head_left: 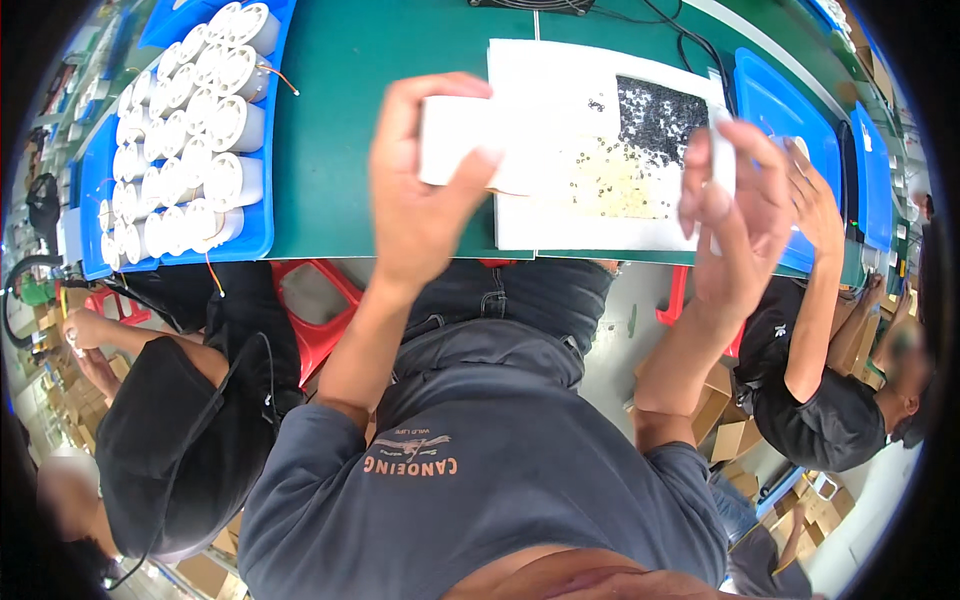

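My left hand (420,200) is raised over the green table (380,120) and grips a white flat rectangular piece (455,140) by its left end. My right hand (740,215) is up at the right and pinches a narrow white piece (722,140) between thumb and fingers. Whether the two white pieces are joined is hidden by the blur. Under both hands lies a white sheet (560,80) carrying a heap of tiny black parts (660,115) and a patch of small pale yellow parts (620,185).
A blue tray (255,235) packed with several white cylindrical parts (215,125) sits at the table's left. More blue trays (775,105) lie at the right. A red stool (320,320) stands below the table edge. Co-workers sit on my left (170,430) and right (820,400); cardboard boxes (735,440) are on the floor.
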Available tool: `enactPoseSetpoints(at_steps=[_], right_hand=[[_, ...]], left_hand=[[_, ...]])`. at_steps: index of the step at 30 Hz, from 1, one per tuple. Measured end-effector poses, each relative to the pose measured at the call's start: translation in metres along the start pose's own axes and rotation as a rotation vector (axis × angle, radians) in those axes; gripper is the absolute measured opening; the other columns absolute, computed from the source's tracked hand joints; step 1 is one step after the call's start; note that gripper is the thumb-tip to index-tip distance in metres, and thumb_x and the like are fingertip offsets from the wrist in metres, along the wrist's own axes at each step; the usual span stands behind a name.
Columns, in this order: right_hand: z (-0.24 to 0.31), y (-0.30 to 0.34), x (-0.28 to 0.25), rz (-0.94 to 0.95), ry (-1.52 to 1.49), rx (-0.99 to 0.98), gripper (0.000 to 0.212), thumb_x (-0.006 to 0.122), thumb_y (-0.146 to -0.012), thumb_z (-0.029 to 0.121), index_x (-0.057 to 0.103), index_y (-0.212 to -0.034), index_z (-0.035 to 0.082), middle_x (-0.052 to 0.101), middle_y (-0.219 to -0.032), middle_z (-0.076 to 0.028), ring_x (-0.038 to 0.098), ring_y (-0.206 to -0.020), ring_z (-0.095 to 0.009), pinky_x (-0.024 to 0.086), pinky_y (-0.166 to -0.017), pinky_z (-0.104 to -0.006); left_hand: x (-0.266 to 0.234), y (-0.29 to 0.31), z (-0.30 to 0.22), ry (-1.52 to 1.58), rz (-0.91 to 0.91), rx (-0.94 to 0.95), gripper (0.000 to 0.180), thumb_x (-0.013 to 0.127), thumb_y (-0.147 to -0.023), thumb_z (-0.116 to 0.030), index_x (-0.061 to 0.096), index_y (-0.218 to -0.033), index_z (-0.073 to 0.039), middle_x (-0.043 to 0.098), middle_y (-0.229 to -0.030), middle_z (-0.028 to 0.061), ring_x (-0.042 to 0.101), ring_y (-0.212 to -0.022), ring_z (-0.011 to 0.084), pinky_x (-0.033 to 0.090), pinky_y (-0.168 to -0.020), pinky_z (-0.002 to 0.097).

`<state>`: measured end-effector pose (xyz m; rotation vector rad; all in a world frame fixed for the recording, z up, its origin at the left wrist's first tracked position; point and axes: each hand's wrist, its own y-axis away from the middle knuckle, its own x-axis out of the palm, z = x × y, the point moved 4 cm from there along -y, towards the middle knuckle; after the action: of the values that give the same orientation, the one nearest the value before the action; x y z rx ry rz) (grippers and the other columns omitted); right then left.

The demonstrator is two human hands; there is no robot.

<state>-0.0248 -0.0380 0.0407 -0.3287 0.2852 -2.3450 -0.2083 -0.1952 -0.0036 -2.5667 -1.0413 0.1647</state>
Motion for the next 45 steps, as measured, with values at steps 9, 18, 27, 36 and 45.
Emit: enactPoseSetpoints(at_steps=[9, 18, 27, 36, 45], right_hand=[[-0.046, -0.008, 0.020, -0.003, 0.114, 0.105, 0.033, 0.070, -0.090, -0.001, 0.065, -0.122, -0.005, 0.066, -0.092, -0.005, 0.055, -0.072, -0.008, 0.045, -0.066, -0.0207], [-0.050, -0.006, 0.034, 0.021, 0.404, 0.086, 0.026, 0.068, -0.091, -0.001, 0.067, -0.116, -0.007, 0.073, -0.096, -0.015, 0.069, -0.083, -0.013, 0.052, -0.067, -0.0209], [-0.055, -0.008, 0.038, 0.094, 0.484, 0.098, 0.025, 0.069, -0.091, -0.001, 0.068, -0.115, -0.008, 0.073, -0.098, -0.016, 0.069, -0.086, -0.015, 0.055, -0.076, -0.0254], [-0.054, -0.008, 0.040, 0.099, 0.536, 0.128, 0.024, 0.069, -0.091, -0.002, 0.068, -0.114, -0.008, 0.073, -0.099, -0.015, 0.069, -0.086, -0.015, 0.056, -0.079, -0.0263], [-0.053, -0.009, 0.035, 0.003, 0.196, 0.217, 0.023, 0.068, -0.092, 0.001, 0.068, -0.114, -0.007, 0.073, -0.090, -0.014, 0.067, -0.076, -0.011, 0.050, -0.064, -0.0216]], left_hand=[[-0.036, 0.020, 0.027, 0.206, -0.090, -0.254, 0.035, 0.062, -0.095, -0.018, 0.050, -0.120, 0.001, 0.056, -0.117, 0.0160, 0.063, -0.093, 0.0208, 0.055, -0.071, 0.0317], [-0.034, 0.019, 0.027, 0.177, -0.083, -0.290, 0.031, 0.060, -0.096, -0.016, 0.050, -0.120, 0.000, 0.055, -0.112, 0.0136, 0.064, -0.094, 0.0214, 0.057, -0.071, 0.0326], [-0.035, 0.019, 0.027, 0.176, -0.071, -0.277, 0.030, 0.059, -0.096, -0.015, 0.050, -0.120, 0.001, 0.055, -0.111, 0.0139, 0.064, -0.094, 0.0228, 0.058, -0.072, 0.0334], [-0.035, 0.018, 0.027, 0.178, -0.069, -0.268, 0.030, 0.058, -0.096, -0.015, 0.050, -0.120, 0.001, 0.054, -0.112, 0.0138, 0.064, -0.094, 0.0226, 0.058, -0.072, 0.0333], [-0.036, 0.019, 0.028, 0.173, -0.070, -0.288, 0.029, 0.058, -0.097, -0.015, 0.050, -0.120, 0.001, 0.055, -0.112, 0.0137, 0.064, -0.094, 0.0226, 0.057, -0.072, 0.0330]])
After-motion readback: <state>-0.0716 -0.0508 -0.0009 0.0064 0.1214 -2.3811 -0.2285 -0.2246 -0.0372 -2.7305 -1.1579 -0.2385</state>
